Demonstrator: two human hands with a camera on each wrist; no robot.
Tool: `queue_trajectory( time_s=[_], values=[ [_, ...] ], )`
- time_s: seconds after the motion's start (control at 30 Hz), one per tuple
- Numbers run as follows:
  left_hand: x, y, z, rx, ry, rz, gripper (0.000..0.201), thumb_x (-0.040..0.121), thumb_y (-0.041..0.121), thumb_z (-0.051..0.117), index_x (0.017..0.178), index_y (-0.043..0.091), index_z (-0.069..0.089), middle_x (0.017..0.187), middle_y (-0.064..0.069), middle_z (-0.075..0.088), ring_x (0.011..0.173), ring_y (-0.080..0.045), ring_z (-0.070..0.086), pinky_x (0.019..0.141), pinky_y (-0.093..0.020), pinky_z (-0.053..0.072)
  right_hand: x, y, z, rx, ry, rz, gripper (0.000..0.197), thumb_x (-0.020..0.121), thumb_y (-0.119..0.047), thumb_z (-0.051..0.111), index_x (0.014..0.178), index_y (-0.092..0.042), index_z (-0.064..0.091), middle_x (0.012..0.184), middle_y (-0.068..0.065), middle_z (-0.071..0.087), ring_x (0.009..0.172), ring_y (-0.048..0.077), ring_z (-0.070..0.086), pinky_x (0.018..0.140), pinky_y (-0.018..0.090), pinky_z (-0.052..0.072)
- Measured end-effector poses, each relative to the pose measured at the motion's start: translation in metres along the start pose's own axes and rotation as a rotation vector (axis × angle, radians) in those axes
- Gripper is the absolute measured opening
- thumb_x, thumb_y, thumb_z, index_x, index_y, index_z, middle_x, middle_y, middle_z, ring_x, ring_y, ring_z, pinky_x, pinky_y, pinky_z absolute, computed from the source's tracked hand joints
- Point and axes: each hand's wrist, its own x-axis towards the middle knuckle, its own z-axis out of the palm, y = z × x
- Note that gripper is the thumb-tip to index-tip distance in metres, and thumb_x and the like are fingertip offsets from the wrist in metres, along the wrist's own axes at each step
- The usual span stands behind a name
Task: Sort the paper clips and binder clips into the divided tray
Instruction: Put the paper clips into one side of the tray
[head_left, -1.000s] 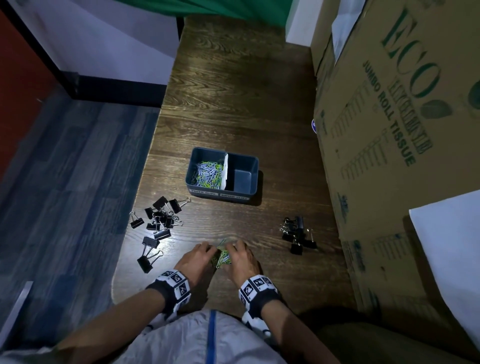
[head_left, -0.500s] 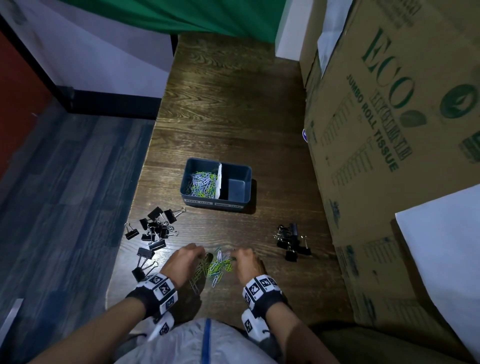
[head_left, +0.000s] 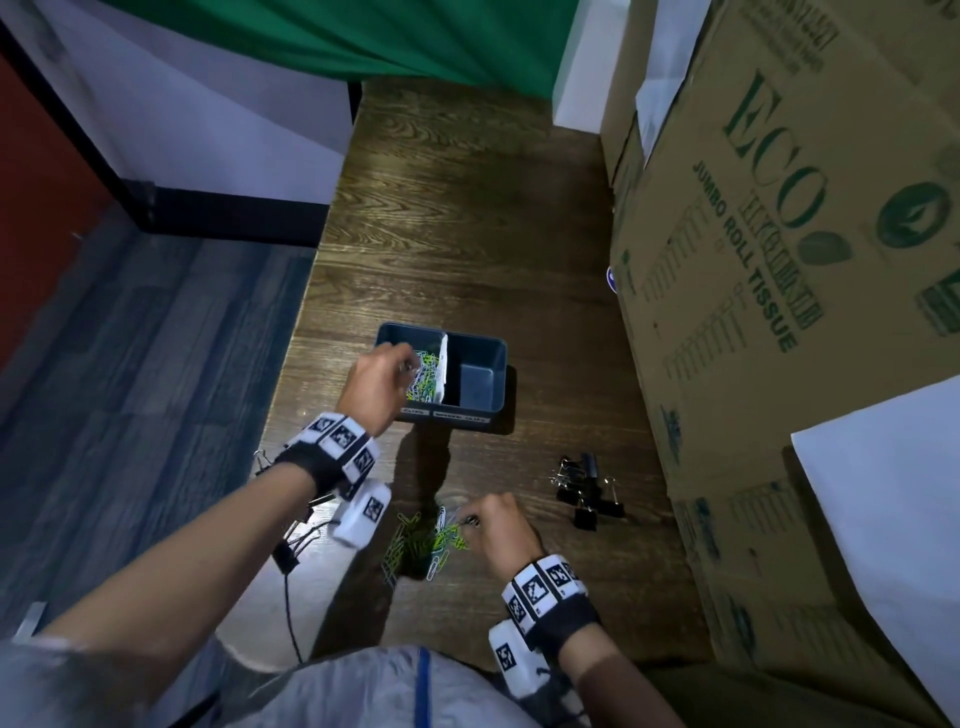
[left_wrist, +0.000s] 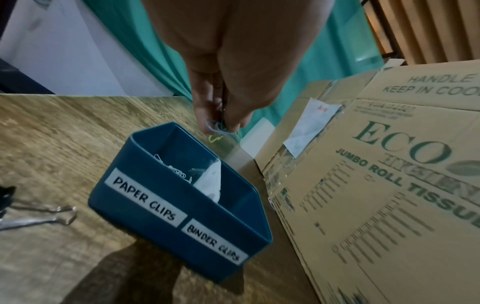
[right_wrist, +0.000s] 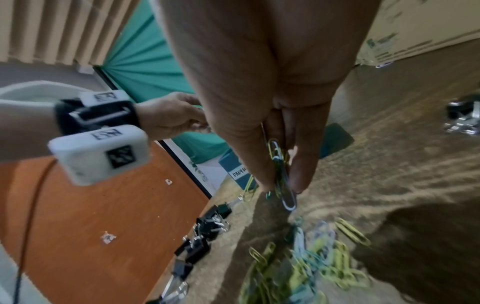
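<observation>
A blue divided tray (head_left: 483, 345) (left_wrist: 166, 209) stands mid-table, labelled PAPER CLIPS on its left half and BINDER CLIPS on its right. Coloured paper clips (head_left: 427, 379) lie in the left half; the right half holds nothing. My left hand (head_left: 400, 364) (left_wrist: 221, 127) hovers over the left half, pinching a few paper clips. My right hand (head_left: 470, 519) (right_wrist: 281, 189) pinches a bunch of paper clips just above the loose paper clip pile (head_left: 426, 540) (right_wrist: 306, 267) near the table's front edge. Black binder clips lie in one group on the right (head_left: 587, 488) and one on the left (right_wrist: 205, 232), partly hidden by my left arm.
Large ECO cardboard boxes (head_left: 769, 260) wall off the table's right side. The table's left edge (head_left: 301, 332) drops to a grey floor. A white divider (head_left: 441, 374) splits the tray. A thin black cable (head_left: 288, 613) hangs off the front left.
My left hand has lifted from the paper clip pile and moved forward over the tray's left half with clips. My right hand has stayed at the pile and picked up clips.
</observation>
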Motion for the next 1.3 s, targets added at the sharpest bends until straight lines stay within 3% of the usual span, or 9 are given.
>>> queue_trajectory(
  time_s=[0.13,0.2,0.3,0.43,0.6,0.8,0.93,1.1,1.3],
  values=[
    [0.021,-0.010,0.004,-0.022,-0.055,-0.095,0.026,0.090,0.002,0.061,0.112,0.016,0.062,0.089,0.005,0.060,0.071,0.001,0.056,0.052,-0.006,0.043,0.007,-0.028,-0.022,0.083,0.028,-0.068,0.016,0.094,-0.012,0.066,0.107,-0.012,0.075,0.112,0.009,0.072,0.091,0.019,0.069,0.088,0.033,0.056],
    [0.017,-0.019,0.006,-0.083,-0.082,-0.174,0.033,0.095,0.010,0.057,0.126,0.019,0.055,0.097,0.001,0.063,0.080,-0.011,0.062,0.064,-0.015,0.050,0.015,-0.040,-0.036,0.103,0.077,-0.099,0.014,0.093,-0.010,0.066,0.102,-0.010,0.077,0.104,0.010,0.074,0.085,0.018,0.068,0.079,0.028,0.056],
    [-0.009,-0.036,0.010,-0.017,-0.060,-0.168,0.036,0.092,0.006,0.054,0.125,0.021,0.051,0.102,-0.004,0.066,0.087,-0.020,0.064,0.077,-0.035,0.055,0.035,-0.059,-0.059,0.150,0.175,-0.132,0.015,0.092,-0.007,0.065,0.102,-0.008,0.076,0.102,0.010,0.074,0.089,0.021,0.066,0.077,0.024,0.049],
    [-0.067,-0.041,0.024,0.089,-0.194,-0.093,0.028,0.085,0.001,0.060,0.107,0.018,0.060,0.102,-0.002,0.066,0.086,-0.018,0.064,0.073,-0.030,0.052,0.075,-0.087,-0.082,0.182,0.272,-0.146,0.013,0.090,-0.006,0.067,0.094,-0.011,0.079,0.103,0.013,0.074,0.095,0.026,0.067,0.086,0.035,0.056],
    [-0.127,-0.046,0.041,0.200,-0.508,-0.159,0.031,0.085,0.017,0.058,0.115,0.020,0.055,0.110,-0.005,0.058,0.100,-0.027,0.059,0.079,-0.035,0.047,0.113,-0.110,-0.100,0.162,0.332,-0.158,0.021,0.087,-0.012,0.073,0.107,-0.013,0.077,0.111,0.014,0.073,0.107,0.030,0.066,0.090,0.032,0.050],
    [-0.160,-0.053,0.044,0.285,-0.636,-0.182,0.045,0.091,0.034,0.058,0.129,0.016,0.044,0.118,-0.007,0.048,0.107,-0.027,0.054,0.082,-0.038,0.045,0.108,-0.079,-0.063,0.126,0.342,-0.184,0.022,0.085,-0.016,0.075,0.108,-0.016,0.075,0.099,0.010,0.075,0.091,0.027,0.070,0.085,0.040,0.058],
    [-0.176,-0.067,0.053,0.294,-0.703,-0.145,0.076,0.071,0.038,0.079,0.132,0.022,0.037,0.120,-0.002,0.041,0.105,-0.021,0.048,0.078,-0.036,0.048,0.083,-0.024,0.000,0.022,0.094,-0.131,0.023,0.087,-0.002,0.069,0.106,-0.014,0.074,0.098,0.004,0.073,0.078,0.017,0.068,0.070,0.019,0.056],
    [-0.183,-0.064,0.067,0.283,-0.696,-0.093,0.081,0.072,0.031,0.080,0.138,0.017,0.035,0.126,-0.007,0.038,0.109,-0.026,0.048,0.081,-0.043,0.052,0.046,0.032,0.052,-0.167,-0.173,0.104,0.080,0.077,-0.004,0.079,0.143,-0.029,0.042,0.150,0.008,0.037,0.130,0.033,0.048,0.103,0.046,0.048],
    [-0.171,-0.043,0.087,0.221,-0.670,-0.057,0.059,0.081,0.012,0.067,0.134,0.016,0.042,0.125,-0.009,0.046,0.104,-0.027,0.055,0.085,-0.038,0.050,0.031,0.032,0.068,-0.127,-0.009,0.032,0.070,0.082,0.012,0.056,0.143,-0.021,0.046,0.149,0.009,0.042,0.128,0.033,0.051,0.104,0.044,0.047]
  ],
)
